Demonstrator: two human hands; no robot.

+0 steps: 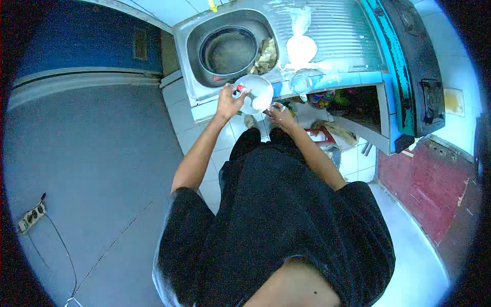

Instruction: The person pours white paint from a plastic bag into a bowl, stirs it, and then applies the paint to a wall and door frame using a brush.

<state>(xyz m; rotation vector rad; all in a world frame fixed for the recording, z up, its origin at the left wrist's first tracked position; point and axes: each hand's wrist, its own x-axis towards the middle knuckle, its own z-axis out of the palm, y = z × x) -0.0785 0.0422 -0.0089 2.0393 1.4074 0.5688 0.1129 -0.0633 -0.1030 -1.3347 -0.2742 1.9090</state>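
Observation:
A white bowl (262, 88) is held in front of the sink's near edge, with a patch of white contents inside. My right hand (280, 115) grips its lower right side, and white smears show on the fingers. My left hand (231, 101) is at the bowl's left side, fingers closed on a small red-and-white item (240, 88) over the rim; its kind is too small to make out. Just beyond the bowl, a round dark pan (228, 50) sits in the metal sink (193, 61), beside a crumpled tan cloth or bag (266, 55).
On the ribbed drainboard (342, 30) lie a white bag (300, 48) and a clear container (300, 83) near the edge. A black-and-teal appliance (417, 66) stands at the right. Below the counter is an open shelf (358, 105) with assorted items. A power strip (31, 217) lies at left.

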